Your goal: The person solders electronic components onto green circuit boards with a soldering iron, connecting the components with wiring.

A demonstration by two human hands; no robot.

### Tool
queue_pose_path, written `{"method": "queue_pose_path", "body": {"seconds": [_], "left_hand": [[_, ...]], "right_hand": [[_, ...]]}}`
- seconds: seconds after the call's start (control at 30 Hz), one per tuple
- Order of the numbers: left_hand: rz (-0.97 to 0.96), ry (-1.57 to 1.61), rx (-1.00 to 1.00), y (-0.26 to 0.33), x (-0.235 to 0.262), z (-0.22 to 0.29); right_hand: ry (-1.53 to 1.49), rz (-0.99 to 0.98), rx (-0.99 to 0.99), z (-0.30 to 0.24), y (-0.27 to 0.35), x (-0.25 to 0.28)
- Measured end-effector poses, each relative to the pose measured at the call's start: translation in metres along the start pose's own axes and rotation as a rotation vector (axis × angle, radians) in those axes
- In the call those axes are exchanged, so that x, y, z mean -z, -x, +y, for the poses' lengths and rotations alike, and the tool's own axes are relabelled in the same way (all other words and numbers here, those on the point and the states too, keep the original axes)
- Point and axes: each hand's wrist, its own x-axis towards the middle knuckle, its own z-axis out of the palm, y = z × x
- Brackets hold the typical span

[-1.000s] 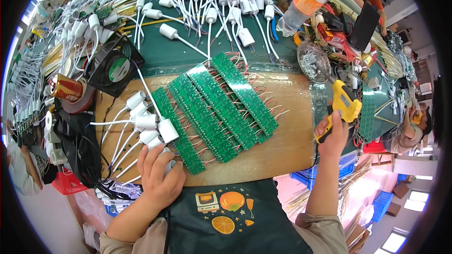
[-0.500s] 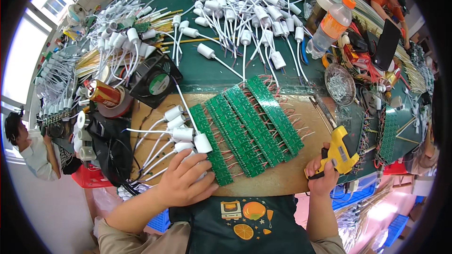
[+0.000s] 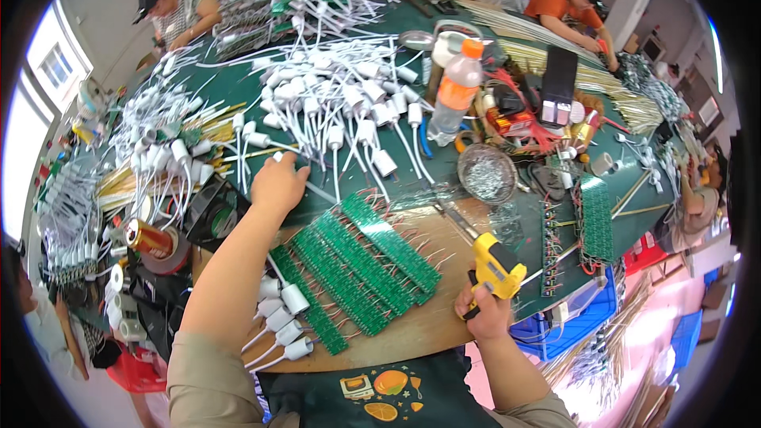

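Note:
My left hand [image 3: 277, 181] reaches to the edge of the pile, its fingers closed round a white cylindrical plastic cap [image 3: 278, 156] with a white cable [image 3: 320, 192] trailing to the right. Most of that cap is hidden by the fingers. My right hand [image 3: 485, 313] grips a yellow and black soldering gun [image 3: 498, 268], its long metal tip pointing away to the left. Between my arms, several strips of green circuit boards [image 3: 357, 269] with thin red wires lie side by side on a brown board [image 3: 428, 325]. More white caps [image 3: 279, 319] with cables rest left of the strips.
A big heap of white caps [image 3: 349, 95] covers the far table. Beyond my right hand stand a bottle with an orange cap [image 3: 460, 91] and a metal dish of silvery bits [image 3: 487, 173]. A black fan [image 3: 214, 210] and a can [image 3: 151, 239] are at left. Co-workers sit around the table.
My left hand has gone from the caps near me to a single cap at the pile's edge and closed on it. The view has shifted; my right hand still holds the soldering gun.

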Motion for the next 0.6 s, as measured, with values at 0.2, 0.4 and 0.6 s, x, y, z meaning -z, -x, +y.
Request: {"method": "queue_pose_path", "body": {"seconds": [0.2,0.4,0.6], "left_hand": [[0.311,0.411,0.015,0.006,0.058,0.03],[0.405,0.963,-0.227,0.07,0.199,0.051],[-0.006,0.81,-0.237,0.172,0.213,0.023]], "right_hand": [[-0.011,-0.015,-0.057,-0.001,0.0,0.003],[-0.05,-0.038,-0.044,-0.003,-0.002,0.004],[-0.131,-0.016,-0.016,-0.005,0.001,0.0]]}}
